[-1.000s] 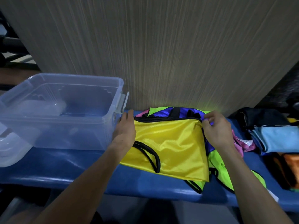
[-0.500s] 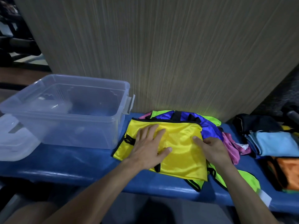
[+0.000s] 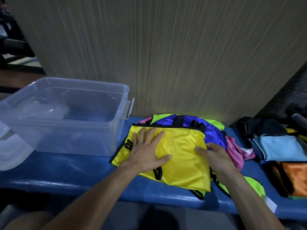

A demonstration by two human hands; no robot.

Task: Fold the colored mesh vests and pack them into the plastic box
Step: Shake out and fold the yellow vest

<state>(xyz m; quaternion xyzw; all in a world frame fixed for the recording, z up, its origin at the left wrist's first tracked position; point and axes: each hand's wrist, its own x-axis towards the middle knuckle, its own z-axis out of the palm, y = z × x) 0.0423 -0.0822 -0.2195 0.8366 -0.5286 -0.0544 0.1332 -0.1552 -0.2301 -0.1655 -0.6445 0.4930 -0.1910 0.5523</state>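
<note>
Glossy yellow vest – clear plastic box – wood-grain wall.

Yellow vest with black trim, blue bench, clear box.

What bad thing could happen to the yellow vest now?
1. The yellow vest lies on a loose pile, on the blue vest and the green vest, so folding it may drag those along.
2. Its near corner lies close to the bench edge, so it might slip off.
3. The left hand only presses flat, so the slick cloth may slide.
</note>
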